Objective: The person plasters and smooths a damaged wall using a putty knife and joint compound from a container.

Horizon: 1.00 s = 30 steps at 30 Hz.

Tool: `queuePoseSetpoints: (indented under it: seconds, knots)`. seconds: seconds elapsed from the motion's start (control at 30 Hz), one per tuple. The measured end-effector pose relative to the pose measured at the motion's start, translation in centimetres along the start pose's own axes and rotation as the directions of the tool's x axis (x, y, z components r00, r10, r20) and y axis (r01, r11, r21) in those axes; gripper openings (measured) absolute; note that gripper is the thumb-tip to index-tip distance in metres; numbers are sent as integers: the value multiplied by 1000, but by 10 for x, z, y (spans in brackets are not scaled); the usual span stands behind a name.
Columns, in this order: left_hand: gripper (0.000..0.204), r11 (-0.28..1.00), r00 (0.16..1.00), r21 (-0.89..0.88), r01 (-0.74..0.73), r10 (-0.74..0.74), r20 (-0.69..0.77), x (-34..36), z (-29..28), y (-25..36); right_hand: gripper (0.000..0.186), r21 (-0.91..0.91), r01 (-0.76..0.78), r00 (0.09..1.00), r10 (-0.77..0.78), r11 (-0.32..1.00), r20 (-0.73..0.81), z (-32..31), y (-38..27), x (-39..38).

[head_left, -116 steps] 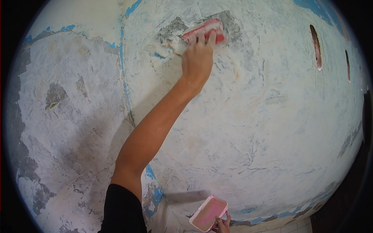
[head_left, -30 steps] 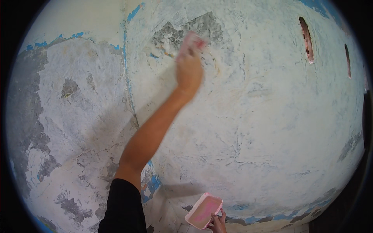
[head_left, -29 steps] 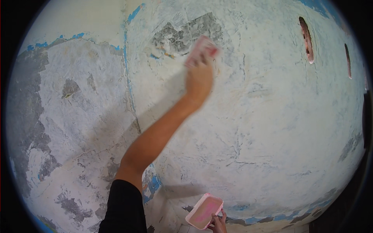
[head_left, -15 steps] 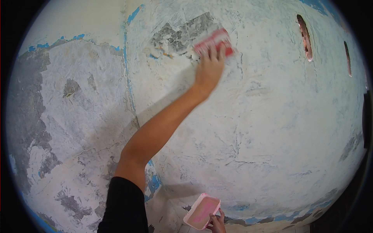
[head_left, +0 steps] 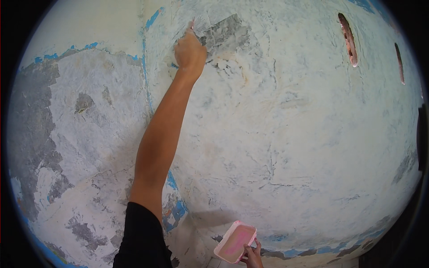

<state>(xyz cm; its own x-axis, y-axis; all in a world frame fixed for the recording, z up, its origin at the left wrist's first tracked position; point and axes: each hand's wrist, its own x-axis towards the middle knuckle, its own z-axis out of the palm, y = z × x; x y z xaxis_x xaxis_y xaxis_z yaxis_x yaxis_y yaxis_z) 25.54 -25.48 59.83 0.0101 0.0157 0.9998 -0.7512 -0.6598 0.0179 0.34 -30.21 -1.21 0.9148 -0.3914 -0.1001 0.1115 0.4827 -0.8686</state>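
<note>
My left hand point(head_left: 191, 52) is raised to the wall point(head_left: 304, 143), its fingers closed at the left side of a bare grey patch point(head_left: 228, 33). It grips a red putty spreader point(head_left: 192, 22), now turned nearly edge-on, so only a thin bit shows above the fingers; the hand hides the rest. Low in the picture, my right hand point(head_left: 253, 257) holds a shallow rectangular pink tub point(head_left: 220, 247) by its near right edge. Pale paste with pink streaks lies inside the tub.
Two long slots point(head_left: 348, 41) are cut into the wall at the upper right. A corner line with blue paint flakes point(head_left: 153, 18) runs down on the left. Beyond it, the adjoining wall point(head_left: 89, 134) shows rough grey and white areas. Floor tiles appear at the bottom.
My left hand has swept left and slightly up across the grey patch. The spreader's red face, broad before, has turned nearly edge-on. The tub in my right hand has barely shifted.
</note>
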Motion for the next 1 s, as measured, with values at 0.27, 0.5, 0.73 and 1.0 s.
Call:
queuePoseSetpoints:
  seconds: [0.27,0.5,0.73,1.0]
  knots:
    - [43,841,831,-64,-537,541,130,-120,36,114,74,7,15,1000,-15,1000,2,-5,8,6]
    - [71,864,836,86,-497,503,-220,-60,19,95,77,-1,-24,1000,24,1000,7,-2,-4,7]
    - [56,771,778,105,-628,625,66,-162,50,83,77,-3,-55,998,55,998,-14,-8,-9,6]
    - [70,977,977,-197,-79,115,181,-70,-24,58,78,-49,-33,999,32,998,-20,-12,-10,4]
